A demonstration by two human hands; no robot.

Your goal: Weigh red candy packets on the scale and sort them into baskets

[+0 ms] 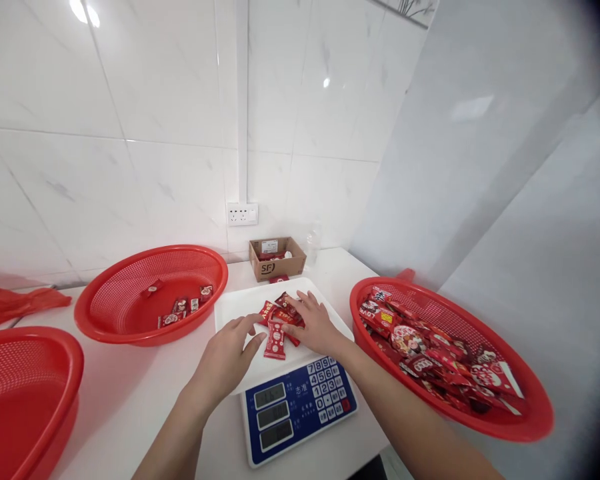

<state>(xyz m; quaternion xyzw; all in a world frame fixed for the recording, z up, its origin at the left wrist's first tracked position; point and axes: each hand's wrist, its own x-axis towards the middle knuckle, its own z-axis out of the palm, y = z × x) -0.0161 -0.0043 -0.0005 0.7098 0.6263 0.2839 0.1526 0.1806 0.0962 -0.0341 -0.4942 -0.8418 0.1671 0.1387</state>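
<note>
Several small red candy packets lie in a loose pile on the white tray of a weighing scale. From the left, my left hand reaches the pile's edge, thumb and forefinger apart, fingertips at a packet. Over the right side of the pile rests my right hand, its fingers spread and touching the packets without closing round any. In front of the tray is the scale's blue keypad panel; its display digits are too faint to read.
A red basket full of red packets stands at right. Another red basket at left holds several packets; a further red basket is nearer me. Behind the scale are a small cardboard box and the tiled wall.
</note>
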